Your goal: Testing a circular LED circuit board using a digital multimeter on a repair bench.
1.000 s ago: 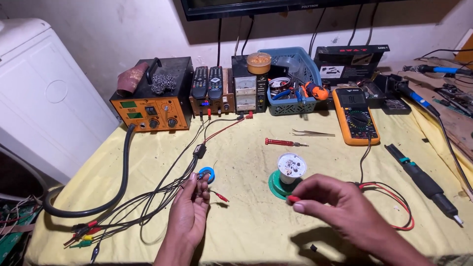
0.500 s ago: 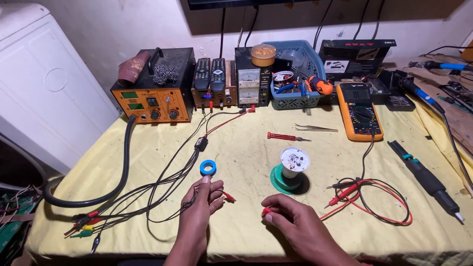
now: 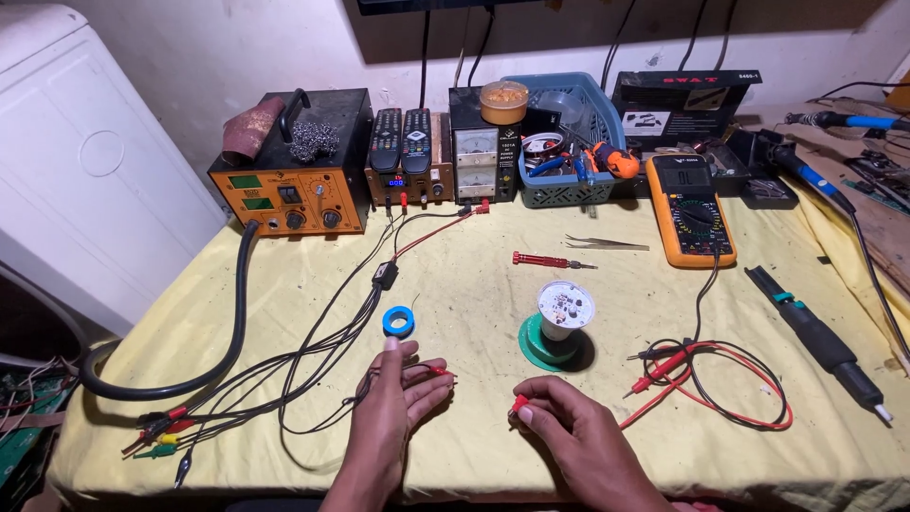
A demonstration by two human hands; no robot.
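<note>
Clips are what both hands hold now, low on the yellow table [image 3: 664, 446]. The left hand [image 3: 393, 403] has its fingers closed loosely on a red clip [image 3: 438, 371] with thin black wires running off to the left. The right hand [image 3: 569, 427] pinches another small red clip [image 3: 518, 406] between thumb and fingers. The two clips are near each other but apart.

Just past the hands stands a small round bulb board [image 3: 564, 305] on a green base [image 3: 548, 343], and a blue tape roll [image 3: 398, 320] lies to its left. Red and black meter leads [image 3: 720, 379] curl on the right.

It looks like the hooking-up step. Next, I think each clip must be opened and bitten onto a tiny metal spot on the board, without the two clips touching.
</note>
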